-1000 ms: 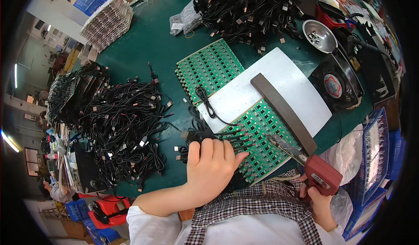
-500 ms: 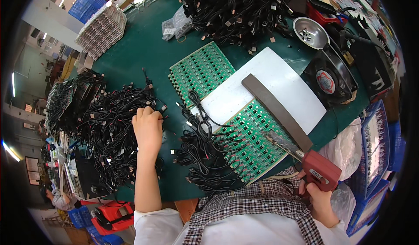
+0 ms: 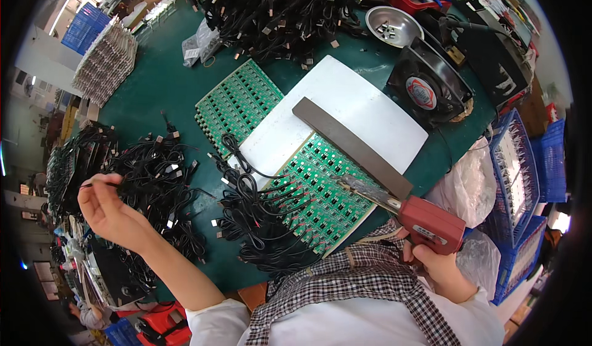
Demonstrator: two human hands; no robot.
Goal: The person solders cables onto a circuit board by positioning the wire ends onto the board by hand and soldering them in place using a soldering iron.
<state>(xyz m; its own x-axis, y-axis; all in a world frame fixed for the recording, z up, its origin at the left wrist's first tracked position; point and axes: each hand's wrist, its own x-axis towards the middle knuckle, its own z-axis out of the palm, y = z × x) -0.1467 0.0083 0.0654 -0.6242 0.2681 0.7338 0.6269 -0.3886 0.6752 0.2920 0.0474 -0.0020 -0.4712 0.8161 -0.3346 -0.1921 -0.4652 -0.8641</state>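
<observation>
The left hand pinches a black cable between its fingertips, over the cable pile left of the green board. The right hand, just right of the board's near corner, grips a red soldering gun whose tip rests on the board, beside the cables soldered to its left edge.

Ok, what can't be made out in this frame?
- Right hand: mostly behind the red soldering gun and checked collar, so its grip is unclear.
- Green circuit panel: middle covered by the white sheet and grey bar.
- Left hand: pinches a black cable; its end is too small to tell.
- Metal bowl: contents too small.
</observation>
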